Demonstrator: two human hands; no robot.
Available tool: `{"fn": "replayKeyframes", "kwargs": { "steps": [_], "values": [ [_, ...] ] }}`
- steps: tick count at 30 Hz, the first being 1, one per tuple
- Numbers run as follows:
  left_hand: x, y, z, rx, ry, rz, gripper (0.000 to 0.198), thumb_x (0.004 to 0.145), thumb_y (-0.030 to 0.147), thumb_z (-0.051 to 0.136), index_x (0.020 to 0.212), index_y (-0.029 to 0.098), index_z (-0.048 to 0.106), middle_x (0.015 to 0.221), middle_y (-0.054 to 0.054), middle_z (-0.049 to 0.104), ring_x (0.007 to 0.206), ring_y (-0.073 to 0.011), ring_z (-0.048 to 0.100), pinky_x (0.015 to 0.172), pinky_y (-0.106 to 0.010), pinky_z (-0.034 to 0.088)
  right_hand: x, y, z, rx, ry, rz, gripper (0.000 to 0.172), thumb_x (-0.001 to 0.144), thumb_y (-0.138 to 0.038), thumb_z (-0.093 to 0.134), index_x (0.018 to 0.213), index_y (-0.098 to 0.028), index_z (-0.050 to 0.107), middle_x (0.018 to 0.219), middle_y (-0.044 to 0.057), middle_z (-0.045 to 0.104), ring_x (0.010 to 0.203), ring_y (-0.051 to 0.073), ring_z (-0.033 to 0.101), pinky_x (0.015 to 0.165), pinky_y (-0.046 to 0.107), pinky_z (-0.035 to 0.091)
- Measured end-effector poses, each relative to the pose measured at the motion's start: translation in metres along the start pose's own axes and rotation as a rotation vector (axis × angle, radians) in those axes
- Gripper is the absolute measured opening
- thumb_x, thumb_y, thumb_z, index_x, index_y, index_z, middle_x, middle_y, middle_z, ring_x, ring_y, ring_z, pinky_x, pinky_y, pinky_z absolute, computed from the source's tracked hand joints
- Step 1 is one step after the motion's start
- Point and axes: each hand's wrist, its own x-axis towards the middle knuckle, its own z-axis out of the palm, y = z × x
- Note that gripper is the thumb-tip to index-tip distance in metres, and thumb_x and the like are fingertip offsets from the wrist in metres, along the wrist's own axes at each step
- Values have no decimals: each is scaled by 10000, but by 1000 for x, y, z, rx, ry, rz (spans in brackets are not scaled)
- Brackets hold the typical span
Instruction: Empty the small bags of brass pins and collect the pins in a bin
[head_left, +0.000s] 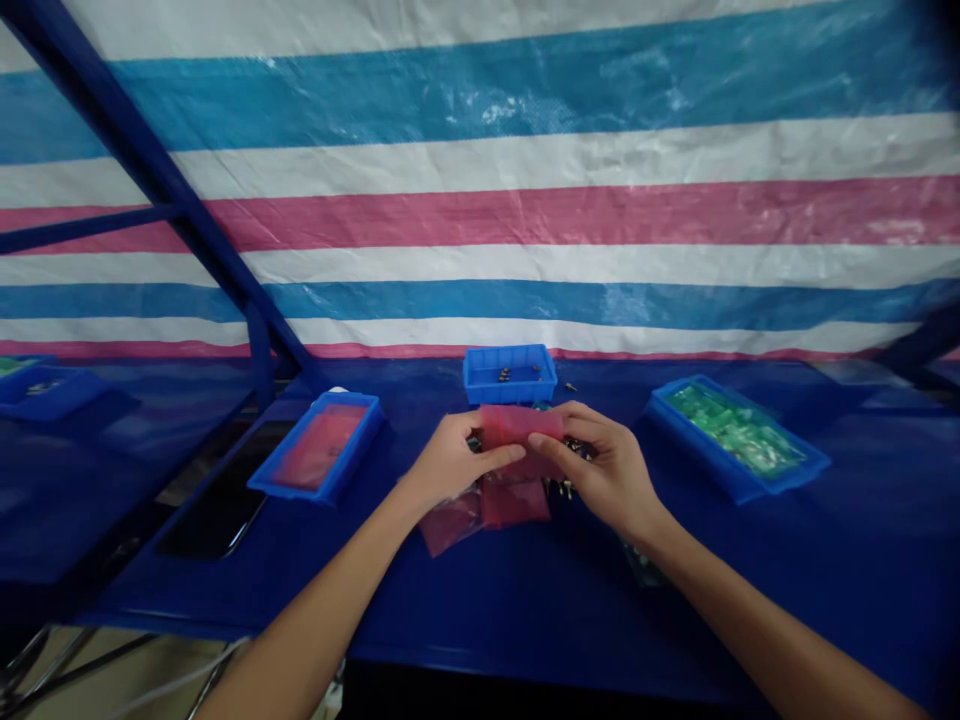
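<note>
My left hand and my right hand both pinch a small red plastic bag, held just above the blue table at its middle. Thumbs and fingers of each hand close on the bag's two ends. Below it, more red bags lie flat on the table. Small dark parts with metal pins lie under my right hand. What is inside the held bag I cannot make out.
A small blue bin with a few dark parts stands behind my hands. A blue tray of red bags sits at left, a tray of green pieces at right. A dark phone lies left. A blue frame post slants up left.
</note>
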Motion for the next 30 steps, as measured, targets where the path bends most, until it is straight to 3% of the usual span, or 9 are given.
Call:
{"fn": "replayKeyframes", "kwargs": {
  "steps": [5, 9, 13, 16, 20, 24, 30],
  "values": [
    [0, 0, -1, 16, 24, 36, 349, 801, 353, 707, 1059, 119, 686, 1016, -94, 719, 888, -214, 669, 788, -313, 520, -1, 9, 0, 116, -118, 142, 201, 885, -383, 600, 940, -213, 692, 905, 35, 665, 830, 178, 623, 714, 295, 505],
    [0, 1, -1, -115, 44, 11, 391, 814, 369, 694, 1102, 108, 649, 1054, -113, 700, 916, -218, 666, 808, -323, 520, 0, 17, 0, 158, -220, 241, 317, 861, -419, 619, 1119, -235, 635, 968, 41, 690, 842, 202, 652, 739, 326, 536],
    [1, 0, -2, -290, 78, -6, 419, 788, 351, 725, 1126, 124, 627, 1058, -105, 695, 914, -200, 668, 829, -317, 516, -1, 21, 2, 122, -277, 263, 323, 836, -443, 638, 1078, -228, 632, 927, 47, 690, 756, 194, 641, 689, 317, 528],
    [0, -2, -4, -280, 74, -33, 398, 734, 340, 769, 1049, 122, 660, 1009, -94, 705, 861, -186, 663, 801, -301, 511, 0, 19, 1, 176, -176, 270, 255, 837, -441, 640, 925, -202, 634, 863, 38, 665, 760, 175, 622, 664, 270, 492],
    [-2, -2, -9, -270, -37, -124, 338, 716, 365, 775, 912, 101, 696, 844, -65, 698, 711, -139, 622, 679, -241, 471, 2, 17, 1, 335, -14, 316, 268, 817, -444, 667, 837, -191, 578, 752, -1, 603, 662, 124, 555, 594, 224, 428],
    [-4, 0, -14, -307, -58, -185, 359, 769, 451, 708, 803, 95, 670, 664, -19, 627, 544, -89, 524, 536, -202, 380, 1, 19, 7, 450, -14, 355, 309, 793, -467, 686, 826, -194, 545, 736, -9, 596, 622, 113, 531, 563, 218, 399],
    [0, 2, -9, 56, -43, -196, 369, 765, 467, 697, 682, 109, 661, 498, 17, 532, 440, -75, 428, 456, -202, 279, 1, 24, 14, 426, -8, 231, 276, 827, -435, 655, 840, -194, 521, 753, -8, 588, 673, 122, 558, 592, 226, 424]
  ]
}}
